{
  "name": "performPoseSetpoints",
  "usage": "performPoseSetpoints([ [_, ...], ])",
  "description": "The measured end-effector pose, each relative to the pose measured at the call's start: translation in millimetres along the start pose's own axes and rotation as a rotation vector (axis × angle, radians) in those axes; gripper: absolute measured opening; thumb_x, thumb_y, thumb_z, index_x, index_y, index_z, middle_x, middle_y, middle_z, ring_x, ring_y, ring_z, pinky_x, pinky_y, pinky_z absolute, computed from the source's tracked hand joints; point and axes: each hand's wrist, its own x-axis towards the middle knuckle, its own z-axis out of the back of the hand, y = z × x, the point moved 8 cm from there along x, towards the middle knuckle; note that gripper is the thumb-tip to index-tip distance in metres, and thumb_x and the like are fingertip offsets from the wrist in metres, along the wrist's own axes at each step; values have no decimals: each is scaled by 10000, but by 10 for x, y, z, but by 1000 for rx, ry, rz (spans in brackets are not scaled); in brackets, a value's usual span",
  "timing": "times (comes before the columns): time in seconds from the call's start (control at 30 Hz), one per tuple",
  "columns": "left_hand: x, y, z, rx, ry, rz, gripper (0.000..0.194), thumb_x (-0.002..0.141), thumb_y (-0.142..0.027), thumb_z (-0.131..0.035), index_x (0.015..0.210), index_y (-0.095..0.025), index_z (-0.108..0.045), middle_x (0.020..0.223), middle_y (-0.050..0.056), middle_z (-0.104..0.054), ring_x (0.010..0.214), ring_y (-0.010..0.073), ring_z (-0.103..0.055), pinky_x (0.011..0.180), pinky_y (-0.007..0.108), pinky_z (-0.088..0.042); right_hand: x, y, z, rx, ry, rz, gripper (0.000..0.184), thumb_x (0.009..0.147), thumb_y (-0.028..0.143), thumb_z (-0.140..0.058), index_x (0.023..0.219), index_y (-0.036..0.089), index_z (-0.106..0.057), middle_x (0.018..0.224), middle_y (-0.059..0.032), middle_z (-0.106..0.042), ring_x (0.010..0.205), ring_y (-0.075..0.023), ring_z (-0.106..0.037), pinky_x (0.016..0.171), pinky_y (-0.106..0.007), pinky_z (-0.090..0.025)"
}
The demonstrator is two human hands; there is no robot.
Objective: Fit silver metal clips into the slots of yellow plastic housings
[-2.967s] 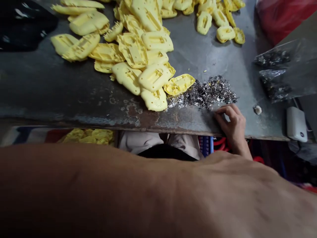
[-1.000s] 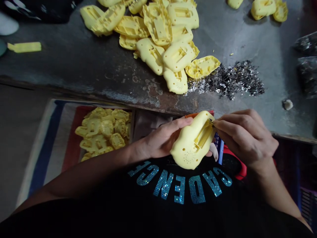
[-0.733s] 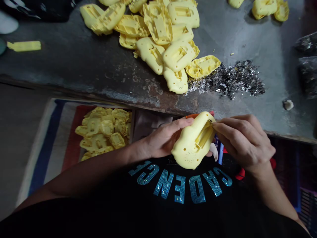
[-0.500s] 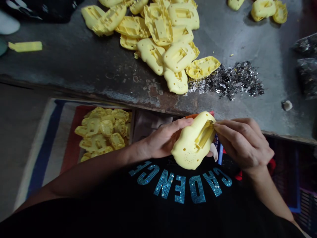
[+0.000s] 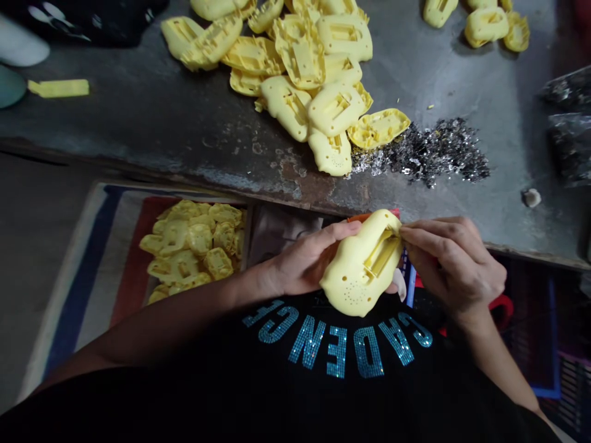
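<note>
My left hand [image 5: 310, 261] is closed around a yellow plastic shell [image 5: 341, 271], thumb on its upper left edge. The shell is tilted, its outer face up, showing a long battery slot, screw holes and a ring of small speaker holes. At the slot's upper right end, my right hand [image 5: 455, 261] has thumb and forefinger pinched together; whatever they hold is hidden or too small to name. On the table beyond lies a heap of small shiny metal contacts [image 5: 436, 154], beside a pile of similar yellow shells [image 5: 335, 107].
The grey metal table [image 5: 184, 123] has a worn front edge just past my hands. Below it at left, a box holds more yellow parts [image 5: 189, 246]. Clear bags [image 5: 572, 141] of metal pieces and a small whitish lump [image 5: 532, 197] are at the right. A yellow strip [image 5: 59, 88] lies far left.
Both hands keep nearly the same pose at the shell; the right fingers shift very slightly at the slot's end. The view has turned a little, moving the table items slightly.
</note>
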Motion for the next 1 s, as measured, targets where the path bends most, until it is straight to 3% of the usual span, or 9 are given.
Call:
performPoseSetpoints([
  [0.13, 0, -6, 23, 19, -18, -21, 943, 978, -665, -805, 1746, -208, -504, 1413, 194, -824, 1171, 372, -855, 1043, 482, -668, -28, 16, 21, 4, -11, -19, 384, 966, 10, -849, 1311, 176, -817, 1202, -102, -881, 1015, -228, -824, 898, -398, -656],
  [0.23, -3, 10, 27, 45, -35, -18, 918, 955, -692, -814, 1684, -191, -568, 1297, 188, -855, 1069, 361, -866, 974, 469, -679, 22, -153, 55, 101, 15, -199, 373, 982, 64, -853, 1301, 255, -816, 1225, -60, -867, 1047, -223, -810, 916, -389, -653],
  [0.37, -71, -24, 100, 189, -210, -57, 846, 901, -631, -907, 1598, -226, -649, 1236, 131, -851, 993, 295, -843, 845, 367, -666, 131, -343, -64, 330, 245, -358, 283, 1025, 314, -876, 1295, 294, -794, 1199, -52, -828, 1046, -239, -784, 857, -381, -654],
  [0.47, -191, -80, 83, 353, -281, -89, 799, 953, -630, -894, 1615, -246, -662, 1232, 111, -839, 1001, 251, -813, 810, 303, -622, 136, -430, -149, 383, 339, -433, 223, 1018, 351, -874, 1216, 289, -792, 1083, -35, -809, 923, -224, -770, 810, -376, -638],
  [0.63, -368, -129, -22, 560, -190, -108, 873, 967, -596, -909, 1722, -283, -602, 1301, 107, -827, 951, 211, -767, 760, 257, -554, -8, -486, -232, 513, 214, -500, 283, 947, 322, -946, 1176, 312, -779, 1039, 8, -802, 874, -198, -767, 827, -355, -640],
  [0.83, -394, -130, 49, 628, -258, -79, 806, 968, -499, -920, 1684, -247, -647, 1208, 110, -820, 873, 196, -739, 717, 269, -555, -140, -483, -200, 506, 92, -479, 362, 898, 252, -983, 1194, 338, -792, 1067, 14, -793, 904, -193, -752, 844, -346, -634],
  [0.9, -376, -140, 54, 633, -256, -94, 784, 958, -493, -935, 1656, -250, -671, 1256, 115, -824, 904, 194, -745, 727, 258, -556, -148, -511, -185, 518, 91, -492, 369, 891, 245, -986, 1193, 334, -794, 1069, 15, -792, 914, -187, -752, 851, -333, -630],
  [1.0, -365, -182, 2, 614, -138, -154, 722, 1030, -591, -836, 1643, -245, -676, 1366, 148, -820, 1091, 256, -789, 810, 275, -608, -169, -585, -236, 661, 88, -575, 358, 858, 277, -1018, 1139, 306, -799, 1014, 22, -798, 874, -162, -754, 815, -288, -626],
])
